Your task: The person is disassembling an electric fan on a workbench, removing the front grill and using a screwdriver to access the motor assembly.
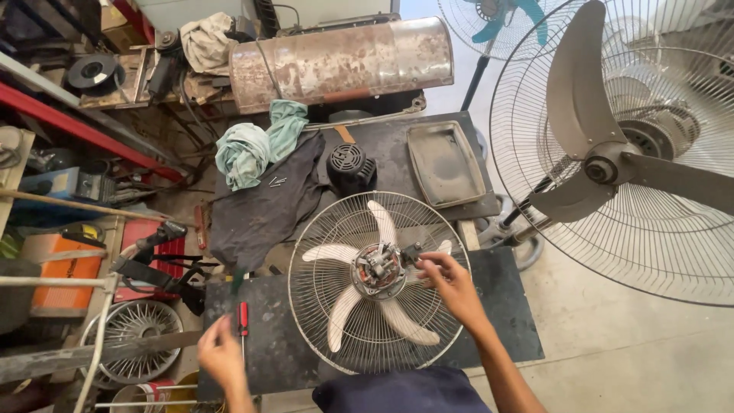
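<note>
Loosely gripped red-handled screwdriver [243, 320] in left hand [222, 356] at workbench [505, 306] front-left edge; pinched motor part [413, 254] in right hand [451, 281] over fan guard [378, 283] mid-bench; risked slipping, blades [340, 315] lying exposed.

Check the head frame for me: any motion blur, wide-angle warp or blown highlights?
Head view: left hand smeared by motion blur beside the red-handled screwdriver; right hand at the fan motor fairly sharp. Wide-angle warp bends the edges, so the standing fan on the right looks stretched. Daylight blows out the top right behind its grille; the shelves on the left sit in shadow.
</note>
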